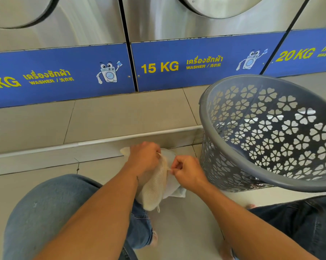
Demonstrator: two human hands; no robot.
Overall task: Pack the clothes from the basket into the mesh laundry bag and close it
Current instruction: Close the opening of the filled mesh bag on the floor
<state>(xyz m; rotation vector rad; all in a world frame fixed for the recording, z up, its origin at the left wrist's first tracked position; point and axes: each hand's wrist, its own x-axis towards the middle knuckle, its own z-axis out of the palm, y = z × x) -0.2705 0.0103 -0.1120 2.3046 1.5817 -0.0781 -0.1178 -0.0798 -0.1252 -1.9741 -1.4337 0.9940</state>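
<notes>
Mesh bag (155, 186) is lying on the floor (186, 228) between the knees, just left of the tilted grey basket (271, 132). Left hand (143, 158) is gripping the bag's top, fingers closed. Right hand (186, 172) is pinching the drawstring (168, 168), fingers together. Washers (158, 62) are standing behind.

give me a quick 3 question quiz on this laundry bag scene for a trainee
1. True or false: the grey basket stands upright on the floor.
2. Which hand pinches the drawstring at the mouth of the mesh laundry bag? A) left hand B) right hand C) neither
3. Fill in: the washer label straight ahead reads ___ KG.

Key
1. False: it is tipped, its opening facing the person, and no clothes show inside.
2. B: the right hand pinches the cord while the left hand grips the bag.
3. 15
</notes>
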